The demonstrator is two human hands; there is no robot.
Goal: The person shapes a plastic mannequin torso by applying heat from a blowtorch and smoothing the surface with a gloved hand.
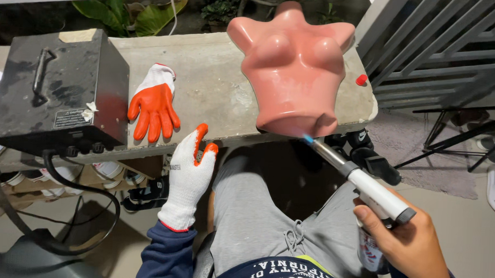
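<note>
Right hand (414, 243): bare, lowest in view, wrapped around a gas torch (366, 187) by its white body, a can beneath the palm.
Torch tip: metal nozzle points up-left; a small blue flame (308, 139) touches the lower edge of the pink torso form (294, 69).
Torso form: glossy pink plastic, lying on the desk (216, 88), its narrow end overhanging the near edge.
Left hand (188, 178): in a white glove with orange fingertips, fingers straight and spread, holding nothing, just before the desk edge.
Spare glove (154, 100): orange-palmed, flat on the desk.
Black box (57, 88): metal, with handle, left of that glove.
</note>
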